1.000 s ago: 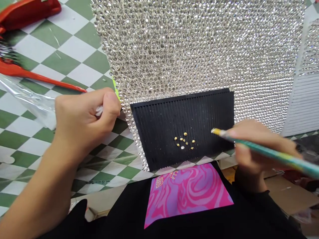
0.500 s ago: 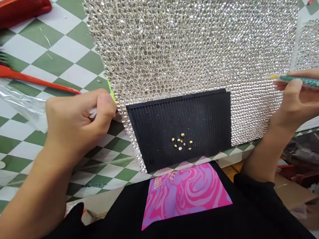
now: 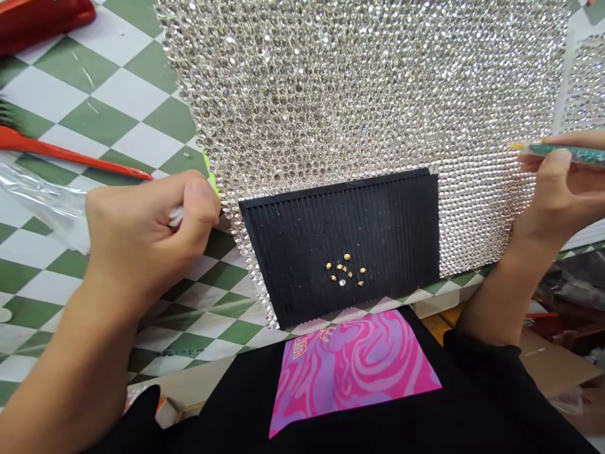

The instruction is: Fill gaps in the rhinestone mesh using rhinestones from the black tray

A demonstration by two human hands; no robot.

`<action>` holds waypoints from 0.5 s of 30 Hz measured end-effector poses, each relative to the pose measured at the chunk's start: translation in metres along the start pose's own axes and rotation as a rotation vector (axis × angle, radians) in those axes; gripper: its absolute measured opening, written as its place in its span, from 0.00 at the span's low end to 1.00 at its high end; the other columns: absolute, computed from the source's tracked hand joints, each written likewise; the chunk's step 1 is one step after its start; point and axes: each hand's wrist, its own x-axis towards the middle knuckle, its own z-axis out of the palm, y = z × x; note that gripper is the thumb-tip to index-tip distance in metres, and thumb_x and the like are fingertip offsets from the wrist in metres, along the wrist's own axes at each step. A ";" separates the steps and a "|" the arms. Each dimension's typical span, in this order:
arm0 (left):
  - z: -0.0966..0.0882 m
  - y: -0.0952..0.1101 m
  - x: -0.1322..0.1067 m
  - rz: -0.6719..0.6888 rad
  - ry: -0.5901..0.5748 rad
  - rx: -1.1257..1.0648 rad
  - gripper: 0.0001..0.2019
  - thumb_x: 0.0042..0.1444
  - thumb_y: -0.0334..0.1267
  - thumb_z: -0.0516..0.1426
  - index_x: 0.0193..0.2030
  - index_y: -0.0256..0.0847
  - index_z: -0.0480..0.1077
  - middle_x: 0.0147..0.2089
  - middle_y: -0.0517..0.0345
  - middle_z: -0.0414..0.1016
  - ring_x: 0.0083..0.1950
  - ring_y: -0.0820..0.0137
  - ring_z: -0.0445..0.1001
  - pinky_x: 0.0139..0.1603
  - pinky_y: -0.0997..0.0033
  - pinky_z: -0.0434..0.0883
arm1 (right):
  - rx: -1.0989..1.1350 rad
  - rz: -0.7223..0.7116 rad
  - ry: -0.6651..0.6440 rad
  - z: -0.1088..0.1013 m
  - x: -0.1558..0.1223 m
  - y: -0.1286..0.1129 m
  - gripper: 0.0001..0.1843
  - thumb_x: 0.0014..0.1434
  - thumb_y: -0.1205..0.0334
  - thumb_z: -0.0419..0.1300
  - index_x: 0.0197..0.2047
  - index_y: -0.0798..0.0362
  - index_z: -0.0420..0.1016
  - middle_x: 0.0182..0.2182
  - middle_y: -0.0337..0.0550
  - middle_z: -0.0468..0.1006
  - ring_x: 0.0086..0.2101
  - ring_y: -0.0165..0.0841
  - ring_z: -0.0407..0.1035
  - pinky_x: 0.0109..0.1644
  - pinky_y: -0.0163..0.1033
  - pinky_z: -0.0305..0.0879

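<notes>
My right hand point(image 3: 555, 195) is closed around a teal pencil point(image 3: 562, 150) with a yellow tip. The tip points left, over the right part of a broad sheet of silver rhinestones point(image 3: 359, 88). At the sheet's left edge my left hand point(image 3: 151, 217) makes a fist. A small white bit point(image 3: 176, 216) shows between its thumb and finger; what it belongs to is hidden. A black ribbed tray point(image 3: 302, 252) lies over the sheet's near part. On it are several small gold stones point(image 3: 347, 257) and one clear stone point(image 3: 343, 282).
Clear plastic point(image 3: 47, 195) lies left of my left wrist. A red-handled brush point(image 3: 70, 154) and a red object point(image 3: 42, 22) are farther left on the green-and-white checked tabletop point(image 3: 118, 88). Another rhinestone sheet point(image 3: 588, 82) is at the far right.
The pencil tip has shifted very slightly left. The left fist and the stones on the tray look the same.
</notes>
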 end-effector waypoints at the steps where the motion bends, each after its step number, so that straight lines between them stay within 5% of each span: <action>1: 0.000 0.000 0.000 0.002 0.001 -0.001 0.20 0.62 0.42 0.48 0.18 0.40 0.63 0.12 0.68 0.54 0.15 0.84 0.52 0.20 0.78 0.49 | -0.020 -0.066 0.031 0.002 0.000 -0.003 0.05 0.57 0.74 0.62 0.35 0.57 0.79 0.34 0.35 0.76 0.32 0.27 0.72 0.33 0.35 0.69; 10: 0.002 -0.004 0.001 0.052 0.018 0.011 0.21 0.61 0.40 0.48 0.17 0.39 0.61 0.12 0.69 0.53 0.14 0.84 0.50 0.19 0.78 0.48 | -0.064 -0.229 0.057 0.004 0.002 0.004 0.08 0.54 0.78 0.62 0.33 0.60 0.80 0.32 0.37 0.78 0.30 0.28 0.73 0.28 0.33 0.69; 15: 0.001 -0.004 0.001 0.041 0.013 0.015 0.21 0.61 0.41 0.48 0.16 0.40 0.60 0.12 0.68 0.51 0.15 0.83 0.48 0.20 0.77 0.48 | -0.071 -0.185 0.065 0.005 0.003 0.001 0.06 0.54 0.77 0.62 0.33 0.59 0.80 0.33 0.37 0.79 0.31 0.28 0.73 0.27 0.32 0.65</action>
